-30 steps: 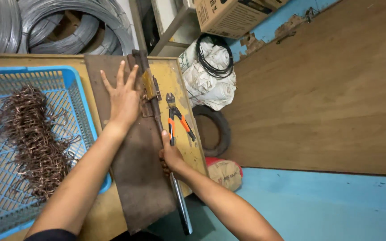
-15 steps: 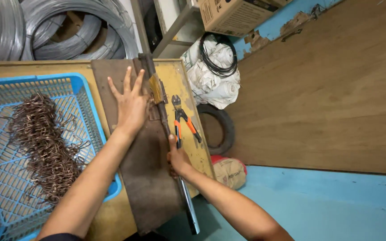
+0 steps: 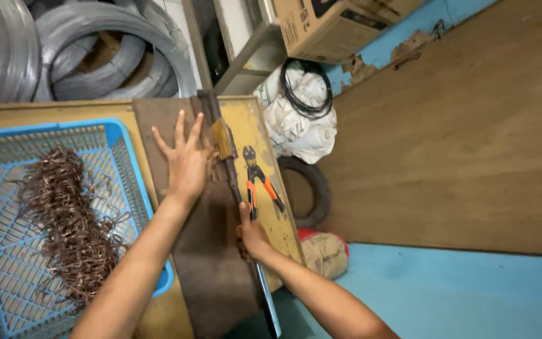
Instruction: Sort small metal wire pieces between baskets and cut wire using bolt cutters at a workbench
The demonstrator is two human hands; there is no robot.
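Observation:
My left hand (image 3: 185, 162) lies flat with fingers spread on a dark brown metal plate (image 3: 205, 257) on the yellow workbench (image 3: 261, 135). My right hand (image 3: 252, 235) is closed around the long metal lever bar (image 3: 265, 295) that runs along the plate's right edge toward a rusty hinged bracket (image 3: 223, 141) near my left fingertips. Orange-handled cutters (image 3: 260, 182) lie on the bench just right of the bar.
A blue plastic basket (image 3: 130, 169) holding a heap of bent brown wire pieces (image 3: 64, 220) sits at left. Coils of grey wire (image 3: 83, 56) stand behind. A white sack with black cable (image 3: 302, 119), a tyre (image 3: 315, 188), a stuffed sack (image 3: 324, 251) and a cardboard box (image 3: 334, 25) lie to the right.
The view has shifted slightly. My left hand stays flat on the plate and my right hand keeps its grip on the lever bar, a little lower along it.

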